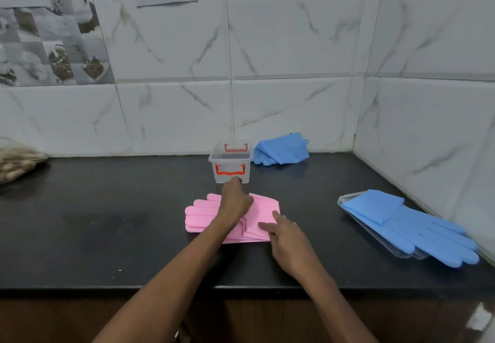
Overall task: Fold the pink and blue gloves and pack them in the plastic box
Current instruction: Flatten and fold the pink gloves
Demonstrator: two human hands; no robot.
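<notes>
So, going L to R: a brownish mesh-looking bundle (pixel 18 160) is sitting at the far left edge of the black stone counter (pixel 107 222), well apart from the work, w/ a wide bare stretch of counter between it and the pink rubber gloves (pixel 203 215). Those pink gloves are lying stacked in the counter's middle, fingers pointing left, cuff end toward the right. The left hand (pixel 235 200) is pressing flat on the stack, fingers loosely curled, not clearly pinching anything; can't tell if a layer is caught under the palm. The right hand (pixel 288 235) is resting at the cuff end, index finger extended onto the pink, hand otherwise relaxed and holding nothing. Judging by this, the pink fold is the step in hand, prob. just starting; next move is likely lifting one end over the other while the other hand is pinning the stack. Just behind the left hand the small clear plastic box w/ orange handles (pixel 231 163) is standing lidless, apparently empty, near enough for a short reach. Beside it on the right a folded blue rubber glove bundle (pixel 281 150) is leaning by the tiled wall (pixel 294 101). Further right, flat blue rubber gloves (pixel 417 229) are lying on a clear plastic lid (pixel 345 200), close to the side wall. The counter's front edge is running near both forearms.
</notes>
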